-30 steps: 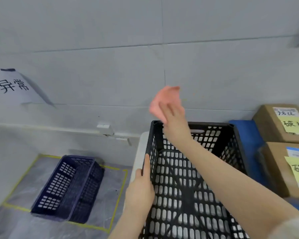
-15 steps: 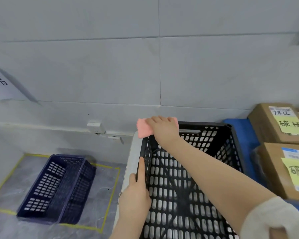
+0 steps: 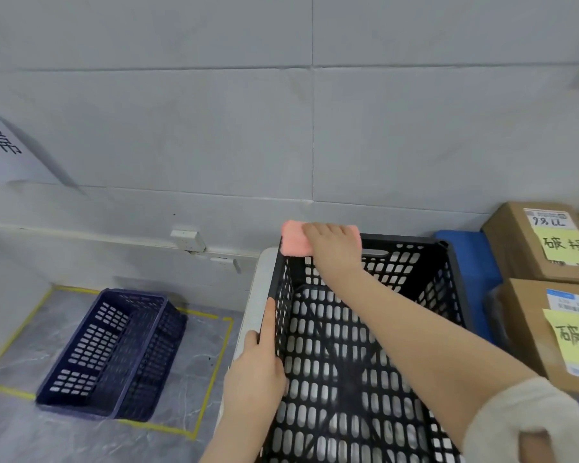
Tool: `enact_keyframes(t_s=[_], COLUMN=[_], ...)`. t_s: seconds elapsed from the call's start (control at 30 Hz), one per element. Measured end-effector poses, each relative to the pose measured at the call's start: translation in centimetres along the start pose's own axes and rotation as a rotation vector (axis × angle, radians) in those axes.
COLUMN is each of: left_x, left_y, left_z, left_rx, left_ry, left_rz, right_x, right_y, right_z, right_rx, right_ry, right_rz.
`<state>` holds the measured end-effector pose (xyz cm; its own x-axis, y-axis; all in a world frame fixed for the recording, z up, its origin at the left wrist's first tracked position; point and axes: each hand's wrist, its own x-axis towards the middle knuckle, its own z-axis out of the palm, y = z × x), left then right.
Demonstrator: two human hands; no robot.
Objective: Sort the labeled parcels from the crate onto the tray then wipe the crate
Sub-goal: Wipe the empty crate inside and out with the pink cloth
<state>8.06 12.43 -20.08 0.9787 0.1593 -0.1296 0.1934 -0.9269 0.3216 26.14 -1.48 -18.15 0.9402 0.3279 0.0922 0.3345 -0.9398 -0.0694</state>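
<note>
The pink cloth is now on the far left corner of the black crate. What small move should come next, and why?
Probably slide the right hand with the pink cloth rightward along the far rim of the black crate. The cloth sits at the left end of that rim, the crate looks empty, and the left hand grips the left wall, steadying it.

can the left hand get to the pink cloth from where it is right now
Probably yes. The left hand grips the black crate's left rim, and that rim runs bare up to the pink cloth under the right hand.
</note>
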Motion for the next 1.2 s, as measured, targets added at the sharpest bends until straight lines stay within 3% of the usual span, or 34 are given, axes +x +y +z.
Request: enact_keyframes(t_s=[0.47, 0.73, 1.03, 1.2], left_x=[0.2, -0.1, 0.0, 0.1], left_y=[-0.3, 0.3, 0.7, 0.6], left_z=[0.2, 0.4, 0.3, 0.5], left_rx=[-0.113, -0.080, -0.099, -0.070], left_ry=[0.011, 0.013, 0.012, 0.007], left_rz=[0.023, 0.050, 0.048, 0.050], right_x=[-6.9, -9.2, -11.2, -10.5], right_y=[11.9, 13.2, 13.4, 13.4], right_z=[-2.4, -3.3, -3.7, -5.3], right_rx=[-0.218, -0.240, 0.175, 0.410], right_ry=[-0.086, -0.091, 0.087, 0.217], right_rz=[0.174, 0.374, 0.536, 0.712])
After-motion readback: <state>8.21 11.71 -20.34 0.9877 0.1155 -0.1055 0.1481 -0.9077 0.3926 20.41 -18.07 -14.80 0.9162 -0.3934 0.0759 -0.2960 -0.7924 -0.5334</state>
